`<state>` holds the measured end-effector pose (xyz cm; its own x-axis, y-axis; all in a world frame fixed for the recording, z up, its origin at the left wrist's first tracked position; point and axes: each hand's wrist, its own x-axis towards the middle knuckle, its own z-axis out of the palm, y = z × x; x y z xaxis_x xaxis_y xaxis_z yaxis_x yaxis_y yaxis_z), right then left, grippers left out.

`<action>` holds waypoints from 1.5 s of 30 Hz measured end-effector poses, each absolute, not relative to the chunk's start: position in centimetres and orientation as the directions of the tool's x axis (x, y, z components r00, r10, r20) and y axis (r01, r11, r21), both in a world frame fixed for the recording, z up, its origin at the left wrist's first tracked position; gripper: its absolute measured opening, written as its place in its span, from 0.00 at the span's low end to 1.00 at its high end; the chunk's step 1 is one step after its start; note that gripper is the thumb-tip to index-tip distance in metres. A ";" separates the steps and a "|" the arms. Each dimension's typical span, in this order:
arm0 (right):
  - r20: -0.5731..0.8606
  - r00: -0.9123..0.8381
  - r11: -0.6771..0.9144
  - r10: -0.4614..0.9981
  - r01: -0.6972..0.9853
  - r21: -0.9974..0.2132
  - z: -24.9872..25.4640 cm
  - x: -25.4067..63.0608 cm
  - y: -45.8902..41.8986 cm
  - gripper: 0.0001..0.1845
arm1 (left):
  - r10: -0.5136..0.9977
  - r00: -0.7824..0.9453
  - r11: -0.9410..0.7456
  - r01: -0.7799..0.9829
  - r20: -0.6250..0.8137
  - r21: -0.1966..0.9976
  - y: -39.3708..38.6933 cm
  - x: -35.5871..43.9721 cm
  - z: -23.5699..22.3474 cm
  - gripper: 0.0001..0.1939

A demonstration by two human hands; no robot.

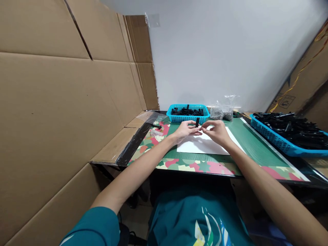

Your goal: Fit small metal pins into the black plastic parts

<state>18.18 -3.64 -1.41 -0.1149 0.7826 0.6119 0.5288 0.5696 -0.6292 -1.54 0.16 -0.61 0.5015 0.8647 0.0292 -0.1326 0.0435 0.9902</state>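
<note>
Over a white sheet of paper [205, 146], my left hand [186, 130] is closed around a small black piece [197, 122] that stands upright between its fingers. The kind of piece does not show. Close beside it, my right hand [216, 130] has thumb and fingertips pinched together near the lower part of the piece. What the right fingertips hold, if anything, is too small to make out. Behind both hands stands a blue plastic basket [188, 119] with many small black parts in it.
A larger blue basket [284, 145] heaped with long black parts stands at the right. Clear bags of small parts [222, 112] lie by the wall. Left of the paper are a black part [156, 126] and a small clear bag [155, 133]. Cardboard [64, 102] walls the left side.
</note>
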 end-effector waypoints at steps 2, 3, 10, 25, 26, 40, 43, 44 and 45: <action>0.630 -0.127 0.591 0.766 0.525 -0.613 -1.4 18.1 -3.8 0.09 | 0.868 0.496 0.063 -0.130 0.010 0.990 0.1 -1.5 -0.5 0.18; 0.641 -0.129 0.602 0.757 0.520 -0.606 -1.4 18.0 -3.9 0.09 | 0.866 0.500 0.067 -0.129 0.007 0.989 0.1 -1.5 -0.5 0.17; 0.697 -0.111 0.653 0.708 0.477 -0.588 -1.4 17.7 -4.4 0.08 | 0.749 0.661 0.039 -0.093 0.032 0.995 0.7 -1.7 -0.9 0.28; 0.794 -0.180 0.672 0.580 0.656 -0.343 -2.3 17.5 -4.2 0.10 | 0.718 0.663 -0.131 -0.168 0.210 0.977 0.9 -1.3 -1.5 0.26; 0.794 -0.182 0.665 0.580 0.668 -0.333 -2.3 17.5 -4.2 0.10 | 0.721 0.659 -0.146 -0.158 0.214 0.977 0.9 -1.3 -1.5 0.27; 0.759 -0.243 0.608 0.604 0.756 -0.242 -2.5 17.5 -4.4 0.11 | 0.734 0.630 -0.240 -0.109 0.254 0.965 1.4 -1.3 -1.9 0.28; 0.753 -0.243 0.592 0.612 0.772 -0.232 -2.5 17.5 -4.4 0.11 | 0.725 0.633 -0.290 -0.077 0.271 0.954 1.4 -1.4 -1.9 0.30; 0.749 -0.243 0.588 0.616 0.775 -0.232 -2.5 17.5 -4.4 0.11 | 0.721 0.634 -0.310 -0.067 0.281 0.948 1.3 -1.4 -1.9 0.30; 0.746 -0.243 0.583 0.620 0.779 -0.230 -2.5 17.5 -4.4 0.12 | 0.717 0.634 -0.329 -0.059 0.290 0.942 1.3 -1.5 -1.9 0.30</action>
